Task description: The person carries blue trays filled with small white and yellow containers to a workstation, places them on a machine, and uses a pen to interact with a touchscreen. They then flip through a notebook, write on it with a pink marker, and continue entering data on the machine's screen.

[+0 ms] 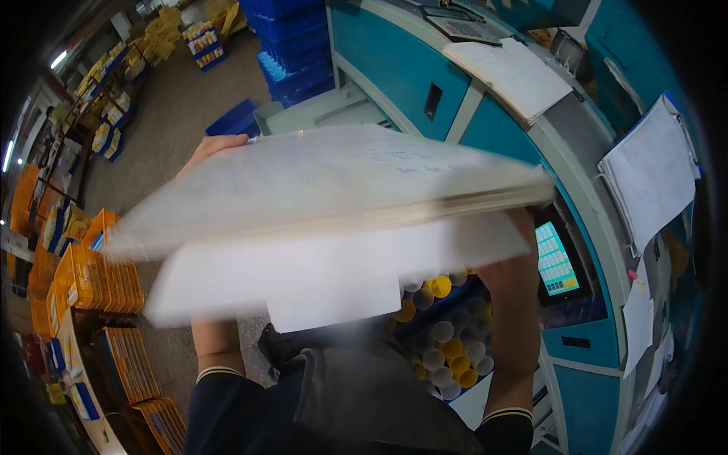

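Papers (326, 171) fill the middle of the head view, held up over the person's lap in front of the teal machine (394, 57). The left hand (208, 154) grasps their far left edge, fingers bent over the top. The right hand (506, 254) is under the right end, mostly hidden by the papers; I cannot tell whether its fingers clasp them or only prop them up.

The papers are smeared by blur, and their layers do not line up: a thick bundle lies above, white pages spread out below, and a sheet (334, 307) juts out at the near side. The likeliest trouble is that sheet slipping free, since neither hand is seen gripping its near edge. If the right hand is merely propping, the bundle could sag or fan open at that end. Pages dropped there could land among the white and yellow tubes (453, 349) below. Swung further right, the corner might knock the lit screen (557, 262), which stands close by. Blur leaves the blue writing (409, 158) unreadable.
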{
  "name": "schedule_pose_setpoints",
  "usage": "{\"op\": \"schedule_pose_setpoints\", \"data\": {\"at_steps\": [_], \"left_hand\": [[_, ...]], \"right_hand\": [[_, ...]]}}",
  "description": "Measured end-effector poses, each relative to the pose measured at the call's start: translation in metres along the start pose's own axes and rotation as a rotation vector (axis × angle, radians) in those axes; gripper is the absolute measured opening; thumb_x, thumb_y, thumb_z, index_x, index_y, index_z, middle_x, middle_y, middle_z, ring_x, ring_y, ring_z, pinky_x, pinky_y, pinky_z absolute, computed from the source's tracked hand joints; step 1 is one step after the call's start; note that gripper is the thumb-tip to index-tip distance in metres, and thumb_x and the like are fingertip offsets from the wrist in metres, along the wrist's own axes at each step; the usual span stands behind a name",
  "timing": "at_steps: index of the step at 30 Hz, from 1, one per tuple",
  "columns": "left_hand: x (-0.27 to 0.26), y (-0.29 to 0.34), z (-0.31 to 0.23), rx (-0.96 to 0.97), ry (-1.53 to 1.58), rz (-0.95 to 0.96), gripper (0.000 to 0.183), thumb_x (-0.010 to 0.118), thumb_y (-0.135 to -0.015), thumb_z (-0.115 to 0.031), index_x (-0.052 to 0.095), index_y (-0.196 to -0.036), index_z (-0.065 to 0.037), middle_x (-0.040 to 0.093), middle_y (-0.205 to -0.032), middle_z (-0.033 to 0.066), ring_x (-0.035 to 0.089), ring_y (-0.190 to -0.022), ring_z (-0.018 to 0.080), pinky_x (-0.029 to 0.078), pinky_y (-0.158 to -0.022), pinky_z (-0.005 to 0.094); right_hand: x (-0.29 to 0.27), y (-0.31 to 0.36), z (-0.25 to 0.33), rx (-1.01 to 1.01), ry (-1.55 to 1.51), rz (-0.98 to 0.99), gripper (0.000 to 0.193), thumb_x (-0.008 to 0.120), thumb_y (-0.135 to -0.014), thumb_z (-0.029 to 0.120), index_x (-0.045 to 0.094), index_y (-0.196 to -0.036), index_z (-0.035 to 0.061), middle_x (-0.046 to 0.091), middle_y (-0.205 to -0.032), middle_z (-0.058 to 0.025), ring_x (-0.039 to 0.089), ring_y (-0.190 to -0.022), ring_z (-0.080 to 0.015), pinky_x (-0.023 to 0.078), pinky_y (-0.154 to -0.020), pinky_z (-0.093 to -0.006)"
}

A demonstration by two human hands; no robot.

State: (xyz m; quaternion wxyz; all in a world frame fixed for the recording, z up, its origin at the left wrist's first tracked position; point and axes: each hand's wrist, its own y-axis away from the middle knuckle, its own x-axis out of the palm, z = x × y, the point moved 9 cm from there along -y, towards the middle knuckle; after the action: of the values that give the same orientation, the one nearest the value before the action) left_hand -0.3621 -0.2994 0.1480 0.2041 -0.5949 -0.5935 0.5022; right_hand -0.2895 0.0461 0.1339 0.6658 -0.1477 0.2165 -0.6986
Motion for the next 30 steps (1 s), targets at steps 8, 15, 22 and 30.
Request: {"op": "schedule_pose_setpoints", "data": {"at_steps": [8,15,22,30], "left_hand": [[-0.023,0.050,0.053,-0.551,0.236,-0.264,0.035,0.069,-0.093,-0.027,0.063,-0.114,0.000,0.064,-0.102,0.0074,0.059,-0.091,0.0130,0.049,-0.081,0.0270],[-0.020,0.067,0.066,-0.420,0.528,-0.264,0.031,0.059,-0.098,-0.017,0.055,-0.125,-0.002,0.063,-0.115,0.0098,0.061,-0.106,0.0175,0.052,-0.092,0.0338],[-0.007,0.043,0.051,-0.421,0.227,-0.355,0.016,0.069,-0.092,-0.013,0.070,-0.095,0.002,0.069,-0.087,0.0040,0.061,-0.083,0.0103,0.048,-0.078,0.0247],[-0.007,0.034,0.041,-0.407,0.135,-0.373,0.018,0.071,-0.092,-0.018,0.071,-0.088,0.000,0.060,-0.075,-0.0035,0.047,-0.068,0.0034,0.036,-0.061,0.0182]], "right_hand": [[0.040,-0.032,0.006,0.436,-0.984,0.056,0.036,0.066,-0.092,0.026,0.063,-0.120,0.0039,0.065,-0.109,-0.0155,0.067,-0.098,-0.0256,0.060,-0.074,-0.0390],[0.041,-0.034,0.016,0.355,-0.891,0.074,0.046,0.068,-0.090,0.033,0.059,-0.126,0.0047,0.061,-0.116,-0.0159,0.062,-0.111,-0.0265,0.060,-0.082,-0.0401],[0.043,-0.027,-0.007,0.312,-0.781,0.209,0.034,0.064,-0.093,0.039,0.061,-0.101,0.0065,0.067,-0.098,-0.0126,0.068,-0.095,-0.0229,0.059,-0.071,-0.0338],[0.037,0.078,-0.110,0.560,0.495,0.369,0.031,0.081,-0.080,0.020,0.054,-0.081,0.0052,0.057,-0.067,-0.0038,0.054,-0.062,-0.0095,0.042,-0.056,-0.0229]]}}
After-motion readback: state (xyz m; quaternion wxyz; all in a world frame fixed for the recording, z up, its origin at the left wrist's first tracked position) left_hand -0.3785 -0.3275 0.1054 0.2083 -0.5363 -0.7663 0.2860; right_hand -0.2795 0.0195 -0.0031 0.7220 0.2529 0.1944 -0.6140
